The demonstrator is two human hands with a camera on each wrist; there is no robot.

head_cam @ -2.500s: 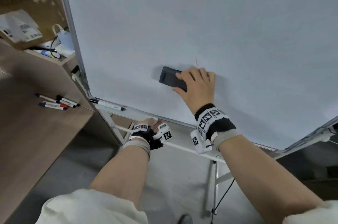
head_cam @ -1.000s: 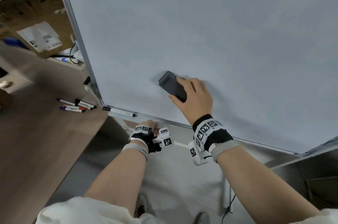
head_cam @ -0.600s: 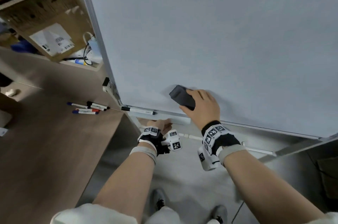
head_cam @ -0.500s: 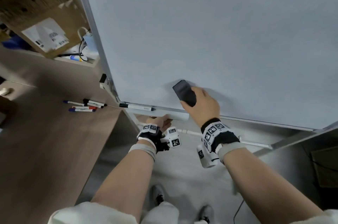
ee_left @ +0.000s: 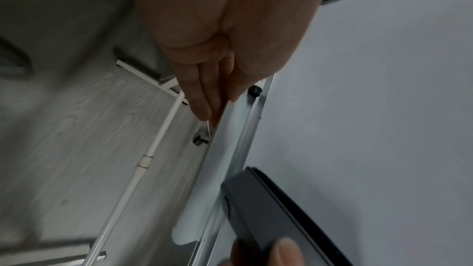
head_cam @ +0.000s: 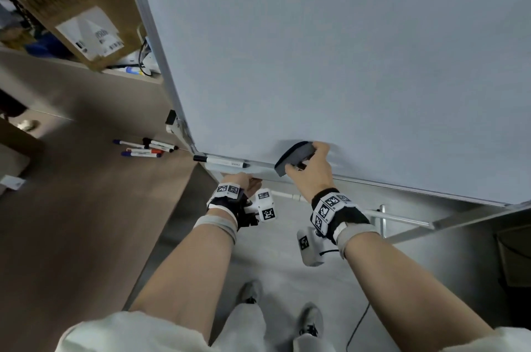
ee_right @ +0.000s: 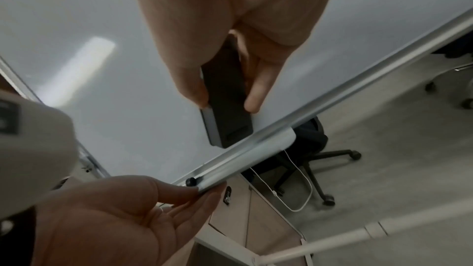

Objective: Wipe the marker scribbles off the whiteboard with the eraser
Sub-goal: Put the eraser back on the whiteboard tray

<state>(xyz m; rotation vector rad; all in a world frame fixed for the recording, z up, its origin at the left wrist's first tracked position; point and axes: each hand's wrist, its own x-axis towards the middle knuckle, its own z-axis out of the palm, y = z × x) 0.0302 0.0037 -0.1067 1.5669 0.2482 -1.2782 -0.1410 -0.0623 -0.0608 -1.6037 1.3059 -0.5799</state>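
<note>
Markers lie loose on the wooden bench at far left, well apart from the work. Next along, one marker rests in the whiteboard's tray, whose underside the left hand steadies, probably to stop the whiteboard swaying, its grip a thumb-and-finger pinch on the tray lip. Further right, the right hand holds the eraser in a narrow grip by its sides, low against the board just above the tray. The eraser sits lower than 2.5 seconds ago, and the small red mark is gone.
</note>
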